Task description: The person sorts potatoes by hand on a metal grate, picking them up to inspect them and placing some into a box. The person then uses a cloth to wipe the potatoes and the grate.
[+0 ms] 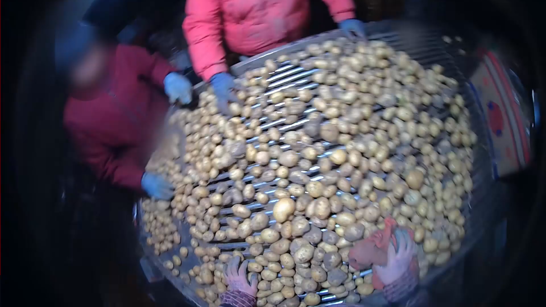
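My left hand (pixel 240 275), in a pinkish glove, lies over the potatoes (pixel 301 253) at the near edge with its fingers spread and nothing in them. To the right, my right hand (pixel 396 261) wears a similar glove and grips a crumpled red cloth (pixel 369 252). The cloth bunches to the left of and behind that hand, resting on the potatoes. Potatoes of mixed sizes surround both hands, some with dark, earthy skins.
Potatoes cover a slatted metal sorting table (pixel 290 76) with a raised rim. Across it, a person in a pink jacket (pixel 256 5) and another in a dark red jacket (pixel 114 113) reach in with blue gloves. A printed cardboard box (pixel 500 113) stands at the right.
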Demonstrator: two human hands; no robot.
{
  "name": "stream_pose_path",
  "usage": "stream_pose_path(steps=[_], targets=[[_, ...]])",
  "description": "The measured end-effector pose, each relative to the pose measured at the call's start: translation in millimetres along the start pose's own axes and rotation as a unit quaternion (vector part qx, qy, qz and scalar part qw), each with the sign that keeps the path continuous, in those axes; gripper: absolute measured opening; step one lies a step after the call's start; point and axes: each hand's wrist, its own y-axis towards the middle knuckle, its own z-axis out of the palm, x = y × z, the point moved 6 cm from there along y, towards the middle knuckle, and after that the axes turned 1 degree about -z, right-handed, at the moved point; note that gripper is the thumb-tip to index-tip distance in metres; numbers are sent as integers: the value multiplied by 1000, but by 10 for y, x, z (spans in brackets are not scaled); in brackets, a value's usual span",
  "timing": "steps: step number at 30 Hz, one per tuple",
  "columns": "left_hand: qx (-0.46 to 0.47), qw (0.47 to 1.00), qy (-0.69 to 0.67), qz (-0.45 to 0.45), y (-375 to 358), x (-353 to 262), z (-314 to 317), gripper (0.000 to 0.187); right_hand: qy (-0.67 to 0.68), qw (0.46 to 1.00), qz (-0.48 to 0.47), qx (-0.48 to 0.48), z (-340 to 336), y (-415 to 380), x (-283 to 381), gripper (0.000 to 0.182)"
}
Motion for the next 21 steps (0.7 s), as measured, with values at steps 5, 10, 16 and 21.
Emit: stream_pose_path(steps=[5,10,16,21], targets=[[-58,997,4,41,-133,107,199,56,-33,999,8,-27,67,-122,-53,74],[-60,997,-5,57,-148,83,110,53,-78,995,59,-13,247,-199,-106,78],[-54,997,-25,43,-149,115,116,51,-148,984,97,-4,246,144,-365,76],[-37,998,-21,42,-111,29,29,55,-160,978,129,-28,129,1215,-864,74]])
